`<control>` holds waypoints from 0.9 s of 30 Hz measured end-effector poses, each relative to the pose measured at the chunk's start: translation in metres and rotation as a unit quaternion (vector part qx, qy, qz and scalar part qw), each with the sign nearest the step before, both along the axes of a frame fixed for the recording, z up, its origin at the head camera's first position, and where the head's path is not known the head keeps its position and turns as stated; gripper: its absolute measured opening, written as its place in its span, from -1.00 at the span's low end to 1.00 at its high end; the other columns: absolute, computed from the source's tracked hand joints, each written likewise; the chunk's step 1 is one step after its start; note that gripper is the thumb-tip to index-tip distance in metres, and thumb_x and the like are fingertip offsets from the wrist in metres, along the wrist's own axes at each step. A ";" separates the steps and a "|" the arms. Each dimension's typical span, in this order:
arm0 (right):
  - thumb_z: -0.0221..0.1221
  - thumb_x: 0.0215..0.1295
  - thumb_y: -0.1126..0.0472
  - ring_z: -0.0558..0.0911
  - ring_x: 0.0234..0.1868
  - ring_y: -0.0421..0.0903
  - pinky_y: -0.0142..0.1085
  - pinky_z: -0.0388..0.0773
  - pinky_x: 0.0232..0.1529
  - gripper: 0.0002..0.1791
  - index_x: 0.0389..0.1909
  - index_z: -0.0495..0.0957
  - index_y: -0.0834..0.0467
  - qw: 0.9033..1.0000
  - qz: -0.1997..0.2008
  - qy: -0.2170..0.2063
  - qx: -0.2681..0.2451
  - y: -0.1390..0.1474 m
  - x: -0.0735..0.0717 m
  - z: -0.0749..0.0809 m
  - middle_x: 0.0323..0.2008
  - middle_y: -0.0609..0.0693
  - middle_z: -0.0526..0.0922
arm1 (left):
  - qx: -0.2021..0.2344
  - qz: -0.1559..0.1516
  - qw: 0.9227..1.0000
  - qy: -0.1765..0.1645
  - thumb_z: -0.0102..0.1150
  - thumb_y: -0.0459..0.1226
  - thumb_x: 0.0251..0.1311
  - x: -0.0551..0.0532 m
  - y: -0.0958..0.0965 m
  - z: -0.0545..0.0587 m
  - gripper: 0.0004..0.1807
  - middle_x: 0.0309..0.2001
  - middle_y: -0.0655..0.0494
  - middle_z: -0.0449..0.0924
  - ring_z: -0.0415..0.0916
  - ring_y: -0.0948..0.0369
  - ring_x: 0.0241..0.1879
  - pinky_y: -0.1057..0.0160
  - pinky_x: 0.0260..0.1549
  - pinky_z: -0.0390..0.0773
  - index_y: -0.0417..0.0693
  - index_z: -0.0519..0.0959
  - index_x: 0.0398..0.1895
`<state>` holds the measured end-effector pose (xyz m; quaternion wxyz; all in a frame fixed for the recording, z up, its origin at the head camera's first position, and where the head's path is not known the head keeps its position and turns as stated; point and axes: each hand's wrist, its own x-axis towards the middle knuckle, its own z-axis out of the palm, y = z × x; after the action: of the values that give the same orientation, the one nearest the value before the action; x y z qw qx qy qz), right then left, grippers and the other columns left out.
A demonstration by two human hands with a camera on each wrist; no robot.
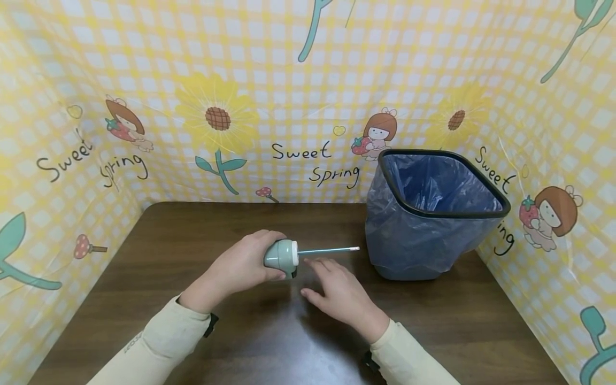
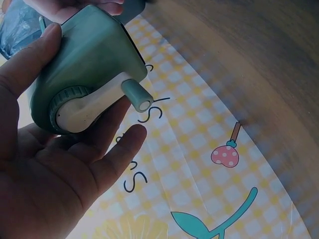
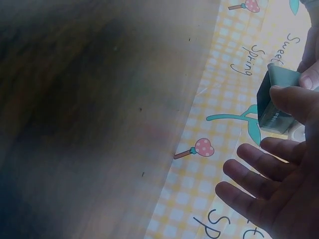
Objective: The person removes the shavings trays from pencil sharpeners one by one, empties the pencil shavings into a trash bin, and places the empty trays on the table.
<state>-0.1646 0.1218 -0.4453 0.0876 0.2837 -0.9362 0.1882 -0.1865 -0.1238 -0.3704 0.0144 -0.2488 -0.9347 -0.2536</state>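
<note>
Green pencil sharpener (image 1: 281, 255) gripped in the left hand (image 1: 240, 264) above the dark wooden table (image 1: 192, 321), with a pencil (image 1: 329, 249) sticking out of it toward the lined bin (image 1: 433, 214).

Left fingers curl round the sharpener's body, its crank (image 2: 99, 102) facing the palm; the right hand (image 1: 341, 294) hovers just beside it, fingers straight and holding nothing. With the sharpener held in the air by one hand, it could well twist or slip if the pencil is pushed or pulled hard, and the thin pencil might snap or drop onto the table short of the bin.
</note>
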 end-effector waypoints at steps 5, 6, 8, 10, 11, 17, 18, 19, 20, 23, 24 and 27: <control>0.30 0.34 -0.20 0.54 0.32 -0.04 -0.05 0.52 0.27 -0.27 0.44 0.40 0.01 1.000 -0.005 -0.008 0.003 -0.001 0.000 -0.001 0.29 -0.03 0.57 | 0.000 -0.002 1.000 0.002 0.66 -0.06 -0.09 0.000 0.000 0.000 -0.21 0.10 0.10 0.60 0.57 0.17 -0.08 0.07 -0.11 0.63 0.00 0.52 0.26; 0.30 0.34 -0.20 0.54 0.32 -0.04 -0.05 0.52 0.27 -0.27 0.44 0.40 0.01 1.000 -0.005 -0.009 0.003 -0.001 0.000 -0.001 0.29 -0.03 0.57 | 0.000 -0.003 1.000 0.001 0.66 -0.06 -0.09 0.000 0.000 0.000 -0.21 0.10 0.10 0.60 0.57 0.17 -0.08 0.07 -0.11 0.63 0.00 0.52 0.26; 0.29 0.35 -0.20 0.54 0.32 -0.04 -0.05 0.53 0.27 -0.27 0.45 0.40 0.01 1.000 -0.004 -0.012 0.002 -0.001 0.000 -0.001 0.29 -0.03 0.56 | 0.000 -0.002 1.000 0.000 0.66 -0.06 -0.09 0.001 0.000 0.001 -0.20 0.11 0.10 0.60 0.57 0.16 -0.07 0.06 -0.10 0.63 0.00 0.52 0.27; 0.29 0.35 -0.19 0.53 0.32 -0.04 -0.05 0.53 0.26 -0.28 0.44 0.40 0.01 1.000 -0.002 -0.015 0.000 -0.001 -0.001 -0.001 0.30 -0.02 0.56 | 0.000 -0.002 1.000 -0.003 0.66 -0.06 -0.08 0.001 0.000 0.002 -0.20 0.11 0.10 0.60 0.57 0.16 -0.06 0.06 -0.09 0.63 0.01 0.52 0.27; 0.29 0.35 -0.19 0.53 0.33 -0.04 -0.06 0.52 0.27 -0.28 0.44 0.40 0.01 1.000 -0.001 -0.016 -0.002 -0.001 -0.001 -0.001 0.30 -0.02 0.56 | 0.000 -0.001 1.000 -0.004 0.66 -0.06 -0.08 0.002 0.001 0.003 -0.20 0.12 0.10 0.60 0.57 0.16 -0.06 0.06 -0.09 0.63 0.01 0.52 0.28; 0.29 0.36 -0.18 0.49 0.38 -0.05 -0.05 0.49 0.30 -0.29 0.43 0.41 0.02 1.000 -0.006 -0.019 -0.019 -0.001 -0.003 -0.002 0.35 -0.04 0.53 | -0.001 -0.002 1.000 -0.001 0.66 -0.06 -0.07 0.002 0.001 0.004 -0.20 0.12 0.10 0.59 0.57 0.15 -0.06 0.06 -0.09 0.63 0.02 0.51 0.28; 0.29 0.36 -0.18 0.48 0.38 -0.05 -0.05 0.49 0.31 -0.29 0.43 0.42 0.02 1.000 -0.008 -0.020 -0.022 -0.001 -0.003 -0.003 0.35 -0.04 0.52 | -0.001 -0.002 1.000 0.000 0.66 -0.06 -0.07 0.002 0.001 0.005 -0.20 0.12 0.10 0.59 0.57 0.16 -0.06 0.06 -0.09 0.63 0.02 0.51 0.28; 0.29 0.36 -0.18 0.48 0.38 -0.05 -0.04 0.48 0.31 -0.29 0.43 0.42 0.03 0.999 -0.010 -0.022 -0.025 -0.001 -0.003 -0.003 0.36 -0.04 0.52 | -0.001 -0.003 1.000 0.001 0.65 -0.06 -0.07 0.002 0.001 0.005 -0.20 0.12 0.10 0.59 0.57 0.16 -0.06 0.06 -0.09 0.63 0.02 0.51 0.28; 0.29 0.35 -0.18 0.48 0.38 -0.05 -0.04 0.49 0.31 -0.29 0.43 0.42 0.03 0.999 -0.012 -0.025 -0.028 -0.001 -0.004 -0.003 0.36 -0.04 0.52 | -0.001 -0.003 1.000 0.002 0.65 -0.06 -0.06 0.002 0.000 0.005 -0.20 0.11 0.10 0.59 0.57 0.16 -0.06 0.06 -0.09 0.63 0.02 0.51 0.28; 0.29 0.35 -0.20 0.48 0.39 -0.07 -0.05 0.49 0.31 -0.28 0.44 0.41 0.02 0.999 -0.018 -0.034 -0.036 -0.001 -0.004 -0.004 0.37 -0.06 0.50 | -0.001 -0.006 1.000 0.004 0.65 -0.05 -0.06 0.003 0.000 0.006 -0.21 0.11 0.10 0.59 0.57 0.16 -0.06 0.06 -0.09 0.63 0.02 0.51 0.28; 0.29 0.35 -0.20 0.48 0.39 -0.07 -0.06 0.49 0.30 -0.27 0.44 0.41 0.01 0.998 -0.019 -0.036 -0.038 -0.001 -0.004 -0.005 0.37 -0.06 0.50 | -0.001 -0.006 1.000 0.004 0.65 -0.05 -0.06 0.003 0.000 0.006 -0.21 0.11 0.10 0.59 0.57 0.16 -0.06 0.06 -0.09 0.63 0.02 0.51 0.28; 0.30 0.34 -0.20 0.47 0.38 -0.09 -0.08 0.50 0.30 -0.27 0.45 0.41 0.00 0.998 -0.018 -0.037 -0.047 -0.001 -0.005 -0.005 0.37 -0.09 0.49 | 0.000 -0.007 1.000 0.003 0.65 -0.05 -0.06 0.004 0.001 0.007 -0.20 0.12 0.11 0.59 0.57 0.16 -0.06 0.06 -0.09 0.62 0.02 0.51 0.29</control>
<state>-0.1691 0.1206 -0.4499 0.0692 0.2548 -0.9340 0.2406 -0.1827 -0.1229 -0.3632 0.0158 -0.2562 -0.9330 -0.2524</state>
